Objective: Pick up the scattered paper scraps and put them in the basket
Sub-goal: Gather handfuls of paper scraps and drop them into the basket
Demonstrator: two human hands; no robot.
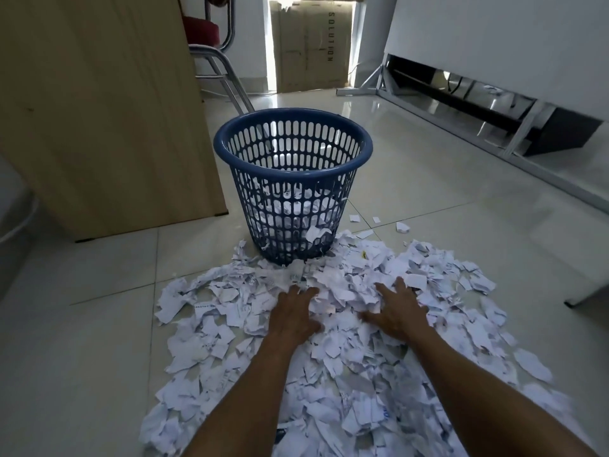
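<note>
A blue slotted plastic basket (331, 174) stands upright on the tiled floor, with white paper scraps filling its lower part. In front of it a wide heap of torn white paper scraps (356, 351) covers the floor. My left hand (294, 313) lies palm down on the heap, fingers spread, just below the basket's base. My right hand (397, 310) rests flat on the scraps to the right, fingers apart. Neither hand is closed around any paper.
A wooden cabinet panel (99, 110) stands close on the left. A chair with metal legs (227, 77) is behind the basket. A cardboard box (311, 44) blocks the far end. A metal-framed unit (494, 103) runs along the right. A few stray scraps (402, 226) lie right of the basket.
</note>
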